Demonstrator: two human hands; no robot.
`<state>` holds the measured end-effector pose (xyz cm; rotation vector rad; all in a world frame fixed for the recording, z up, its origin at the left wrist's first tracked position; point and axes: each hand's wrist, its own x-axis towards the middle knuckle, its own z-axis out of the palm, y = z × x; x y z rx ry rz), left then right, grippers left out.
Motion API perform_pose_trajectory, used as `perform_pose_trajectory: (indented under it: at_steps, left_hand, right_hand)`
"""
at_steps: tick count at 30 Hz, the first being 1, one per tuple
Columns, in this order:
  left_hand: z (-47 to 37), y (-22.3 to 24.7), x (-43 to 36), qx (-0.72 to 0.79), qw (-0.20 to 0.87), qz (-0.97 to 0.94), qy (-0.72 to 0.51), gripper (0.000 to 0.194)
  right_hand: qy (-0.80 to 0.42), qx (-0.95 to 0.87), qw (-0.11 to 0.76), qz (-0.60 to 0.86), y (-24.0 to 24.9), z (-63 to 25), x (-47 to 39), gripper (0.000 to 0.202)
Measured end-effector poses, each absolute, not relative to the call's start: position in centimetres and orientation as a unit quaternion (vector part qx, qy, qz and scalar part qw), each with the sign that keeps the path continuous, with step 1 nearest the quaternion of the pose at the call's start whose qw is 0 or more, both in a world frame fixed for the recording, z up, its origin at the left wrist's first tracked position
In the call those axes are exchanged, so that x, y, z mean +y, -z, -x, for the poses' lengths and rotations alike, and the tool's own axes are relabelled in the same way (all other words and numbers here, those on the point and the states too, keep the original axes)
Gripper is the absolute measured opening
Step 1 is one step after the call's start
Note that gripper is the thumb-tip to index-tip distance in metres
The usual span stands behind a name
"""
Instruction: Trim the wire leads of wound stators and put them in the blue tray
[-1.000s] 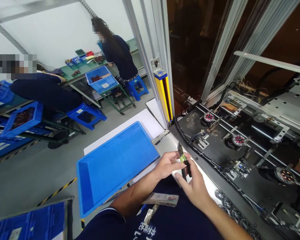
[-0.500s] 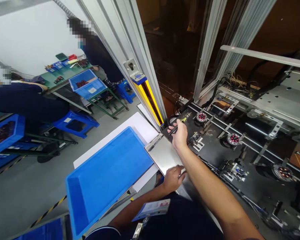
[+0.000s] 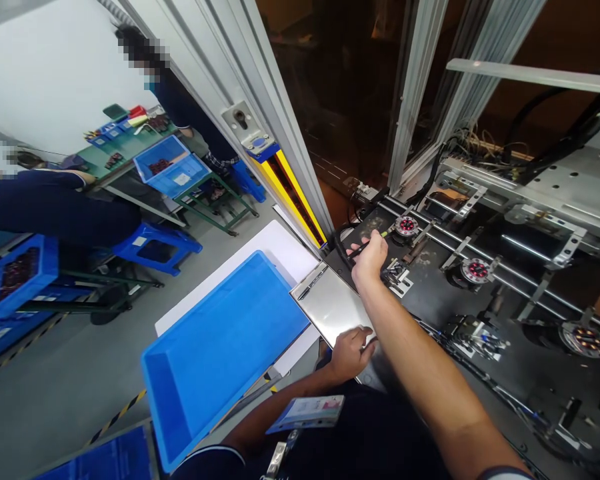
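Since half a second ago the right hand (image 3: 371, 259) has carried the pliers (image 3: 367, 244) a little farther along the black machine deck (image 3: 430, 300), toward the first round motor stator (image 3: 407, 225), while the left hand (image 3: 351, 352) has stayed on the near edge of the steel plate (image 3: 330, 305). The right hand's fingers are curled tight around the pliers at full reach, well away from the left hand. Only part of the tool shows: slim dark handles with a yellow-green tip poking out beyond the knuckles, pointing at the stator. The left hand lies loosely closed, fingers bent over the plate's corner, gripping nothing else. That plate is flat, brushed and reflective, with a dark pen (image 3: 311, 283) lying near its far end. Beside it sits a shallow blue plastic tray (image 3: 220, 347) with smooth walls, resting on a white worktop (image 3: 275, 243). The stators are ring-shaped with red windings, set along shiny metal rails (image 3: 505, 280). A yellow-and-black light-curtain post (image 3: 290, 190) stands at the frame's corner. Two other people sit on blue stools (image 3: 155, 240) at green benches behind.
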<state>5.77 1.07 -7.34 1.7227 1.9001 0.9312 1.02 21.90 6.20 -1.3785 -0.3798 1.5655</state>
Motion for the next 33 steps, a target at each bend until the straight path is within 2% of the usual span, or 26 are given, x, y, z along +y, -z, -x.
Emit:
perform_pose_trajectory:
  at_steps: [16, 26, 33]
  left_hand:
    - [-5.8, 7.7, 1.1, 0.674, 0.148, -0.639, -0.339, 0.022]
    - [-5.8, 8.1, 0.9, 0.670, 0.151, -0.640, -0.343, 0.024]
    - [-5.7, 8.8, 0.9, 0.665, 0.165, -0.644, -0.339, 0.027]
  right_hand:
    - [-0.649, -0.122, 0.494, 0.566, -6.0, -1.0, 22.6, 0.032]
    - [-0.648, -0.134, 0.498, 0.560, -5.9, -1.1, 23.2, 0.031]
    - [-0.723, -0.262, 0.474, 0.429, -10.4, -3.7, 16.7, 0.022]
